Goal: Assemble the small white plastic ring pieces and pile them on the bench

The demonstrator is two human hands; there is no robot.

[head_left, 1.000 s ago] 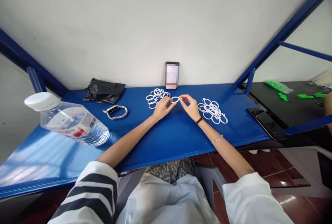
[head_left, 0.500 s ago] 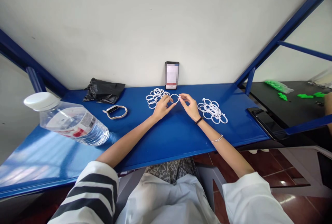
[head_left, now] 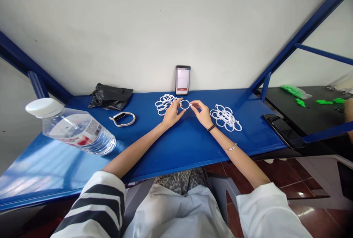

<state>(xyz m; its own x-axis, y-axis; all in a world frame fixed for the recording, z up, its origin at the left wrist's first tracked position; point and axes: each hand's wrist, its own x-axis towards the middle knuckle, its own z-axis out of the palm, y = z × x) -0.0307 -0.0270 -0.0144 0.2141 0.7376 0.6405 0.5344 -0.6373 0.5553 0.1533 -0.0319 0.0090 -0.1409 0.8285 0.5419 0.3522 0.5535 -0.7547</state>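
Observation:
A white curtain ring (head_left: 181,106) with a small eyelet is held up between my two hands. My left hand (head_left: 171,114) has its thumb and forefinger at the ring's left and lower rim, with a gap between them. My right hand (head_left: 202,113) pinches the eyelet end on the right side. Behind my left hand lies a pile of white rings (head_left: 160,103), partly hidden by the fingers. A second heap of white rings (head_left: 226,117) lies to the right of my right hand.
A phone (head_left: 182,80) leans upright against the wall. On the blue table (head_left: 176,149) are a black plastic bag (head_left: 110,97), a watch (head_left: 123,119) and a water bottle (head_left: 79,131) at left. Another dark phone (head_left: 282,129) lies at the right edge. Blue frame bars flank both sides.
My left fingers have spread further apart, with the forefinger raised at the ring's rim. The ring has shifted slightly left. My right hand stays at the eyelet end.

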